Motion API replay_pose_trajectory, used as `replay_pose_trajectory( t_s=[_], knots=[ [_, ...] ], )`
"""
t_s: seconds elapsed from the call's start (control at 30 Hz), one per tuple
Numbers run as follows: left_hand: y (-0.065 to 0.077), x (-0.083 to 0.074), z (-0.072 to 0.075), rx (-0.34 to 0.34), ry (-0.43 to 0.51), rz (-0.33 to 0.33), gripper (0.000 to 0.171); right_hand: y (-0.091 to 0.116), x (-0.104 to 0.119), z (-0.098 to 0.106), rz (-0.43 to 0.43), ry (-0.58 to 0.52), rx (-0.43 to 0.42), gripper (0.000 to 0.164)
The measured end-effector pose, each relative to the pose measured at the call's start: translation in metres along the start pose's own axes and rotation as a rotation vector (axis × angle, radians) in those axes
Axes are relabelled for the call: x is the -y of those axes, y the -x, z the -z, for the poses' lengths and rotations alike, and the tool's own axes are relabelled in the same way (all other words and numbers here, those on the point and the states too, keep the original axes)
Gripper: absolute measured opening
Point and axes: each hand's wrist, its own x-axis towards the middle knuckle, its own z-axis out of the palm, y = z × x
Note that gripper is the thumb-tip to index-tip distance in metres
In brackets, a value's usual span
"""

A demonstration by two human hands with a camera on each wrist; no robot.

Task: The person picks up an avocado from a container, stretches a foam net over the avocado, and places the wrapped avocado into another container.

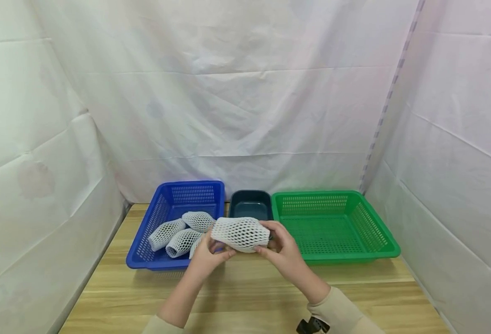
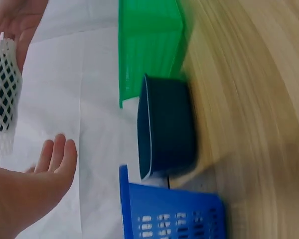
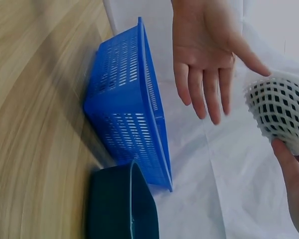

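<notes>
A white foam fruit net point(image 1: 242, 233) hangs in front of the dark teal bin. Something dark green shows through its mesh in the left wrist view; its kind is hidden. My right hand point(image 1: 284, 250) grips the net's right end, thumb point(image 3: 285, 158) on its near side. At the other end is my left hand point(image 1: 205, 257). Its fingers point(image 3: 209, 97) stretch out straight, clear of the net, while the thumb point(image 3: 251, 60) reaches the net's edge in the right wrist view. Several more white foam nets point(image 1: 167, 233) lie in the blue basket point(image 1: 158, 265) at the left.
Between the two baskets stands the dark teal bin point(image 1: 250, 194), near the back edge of the wooden table point(image 1: 245, 297). A green basket point(image 1: 337, 256) sits to its right, with its slotted floor visible. White cloth point(image 1: 237, 116) hangs behind and on both sides.
</notes>
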Motion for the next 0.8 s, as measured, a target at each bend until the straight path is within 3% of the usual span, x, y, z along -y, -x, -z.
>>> replay_pose_trajectory(
  t_s=[0.1,0.2,0.27,0.47,0.6,0.73,0.8],
  knots=[
    [0.001,0.000,-0.005,0.066,0.060,0.043,0.064,-0.001,-0.002,-0.001,0.022,0.003,-0.033,0.054],
    [0.001,-0.002,-0.012,0.143,0.210,0.054,0.063,-0.001,-0.003,-0.004,0.052,-0.003,-0.048,0.052],
    [0.001,-0.004,-0.016,0.157,0.318,0.066,0.067,-0.001,-0.004,-0.006,0.069,0.002,-0.056,0.052],
    [0.000,-0.010,-0.029,0.088,0.477,0.073,0.073,-0.002,-0.006,-0.012,0.061,0.045,-0.108,0.045],
    [-0.002,-0.014,-0.034,0.023,0.544,0.037,0.071,-0.003,-0.007,-0.016,-0.008,0.061,-0.145,0.039],
    [-0.002,-0.016,-0.034,-0.058,0.534,-0.003,0.074,-0.002,-0.009,-0.017,-0.108,0.113,-0.136,0.046],
    [-0.002,-0.017,-0.032,-0.085,0.496,-0.014,0.075,-0.001,-0.011,-0.017,-0.105,0.167,-0.108,0.054]
  ],
)
